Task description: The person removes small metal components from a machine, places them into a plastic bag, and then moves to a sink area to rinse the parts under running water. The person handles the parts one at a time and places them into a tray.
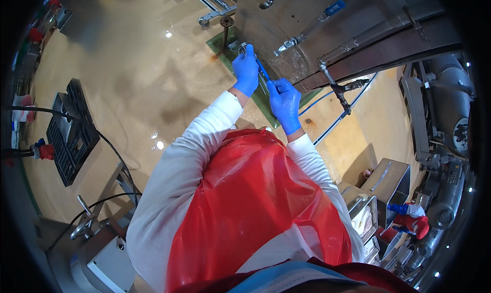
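Note:
My left hand (246, 71), in a blue glove, is closed at the far end of a slim blue piece (263, 68), rod- or hose-like, beside the steel tank wall. My right hand (285, 104), gloved the same, is closed around the near end of that piece. My fingers hide both ends, so I cannot tell its exact kind. A shiny metal fitting (242, 46) shows just past my left fingertips. Thin metal rods or slots run alongside the blue piece, over a green base strip (270, 115).
The steel tank wall (307, 29) carries pipes and a valve with a blue handle (335, 7). Blue hoses (340, 120) cross the floor at right. A black rack (74, 132) stands left; a wheeled frame (207, 12) is ahead. Steel bins (386, 183) and another person (411, 219) are right.

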Action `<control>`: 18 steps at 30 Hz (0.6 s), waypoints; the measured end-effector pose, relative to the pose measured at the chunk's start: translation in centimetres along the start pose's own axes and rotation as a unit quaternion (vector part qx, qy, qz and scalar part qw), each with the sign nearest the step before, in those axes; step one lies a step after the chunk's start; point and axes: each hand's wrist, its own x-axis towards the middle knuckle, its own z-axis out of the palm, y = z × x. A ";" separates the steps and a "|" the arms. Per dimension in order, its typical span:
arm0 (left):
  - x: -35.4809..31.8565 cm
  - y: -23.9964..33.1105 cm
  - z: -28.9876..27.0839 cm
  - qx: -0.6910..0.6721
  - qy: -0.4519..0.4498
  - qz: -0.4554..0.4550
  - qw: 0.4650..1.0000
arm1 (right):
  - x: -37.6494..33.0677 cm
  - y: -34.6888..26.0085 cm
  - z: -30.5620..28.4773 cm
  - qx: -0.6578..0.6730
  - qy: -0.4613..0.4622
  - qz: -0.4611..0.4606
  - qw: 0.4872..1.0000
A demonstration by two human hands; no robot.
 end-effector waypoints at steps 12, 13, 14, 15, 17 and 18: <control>5.3 6.3 -3.4 -0.170 -0.072 -0.089 0.979 | -7.2 4.9 -7.6 -0.081 0.032 0.081 0.993; 5.3 5.8 -3.3 -0.152 -0.076 -0.084 0.982 | -7.2 4.5 -7.2 -0.046 0.046 0.068 0.996; 4.6 5.4 -3.0 -0.133 -0.080 -0.083 0.984 | -7.3 3.9 -6.8 -0.011 0.063 0.056 0.996; 4.0 5.2 -2.8 -0.113 -0.083 -0.079 0.987 | -6.9 2.0 -6.8 -0.025 0.065 0.036 0.997; 2.7 4.8 -1.7 -0.084 -0.057 -0.070 0.992 | -6.6 0.0 -5.9 0.006 0.067 0.016 0.998; 2.3 4.6 -1.4 -0.072 -0.043 -0.063 0.994 | -6.3 -0.9 -5.6 0.021 0.066 0.004 0.998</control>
